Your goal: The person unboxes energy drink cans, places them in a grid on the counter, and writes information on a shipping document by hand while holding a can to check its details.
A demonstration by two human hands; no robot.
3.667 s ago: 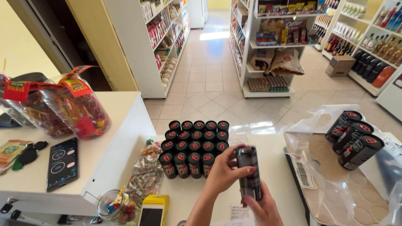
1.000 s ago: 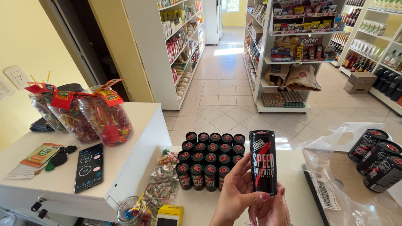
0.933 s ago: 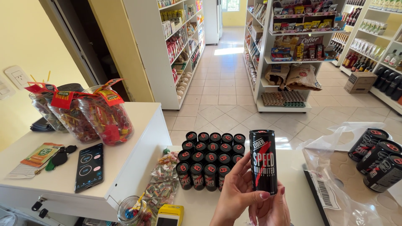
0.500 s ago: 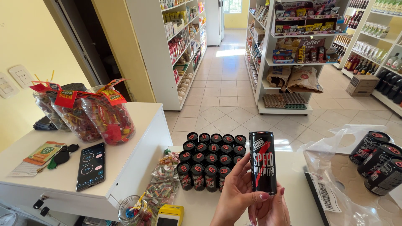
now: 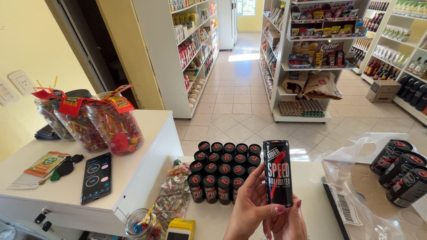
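Just right of the block of black cans (image 5: 224, 171), both hands keep the slim black energy-drink can (image 5: 277, 173) upright, fingers (image 5: 255, 186) wrapped round it, label unchanged, facing the camera.

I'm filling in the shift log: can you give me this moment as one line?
left hand: holds can upright | right hand: supports can base | behind: can block on counter | right: cans in torn wrap

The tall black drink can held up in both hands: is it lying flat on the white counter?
No, the tall black drink can stands upright above the white counter, gripped by the left hand and right hand.
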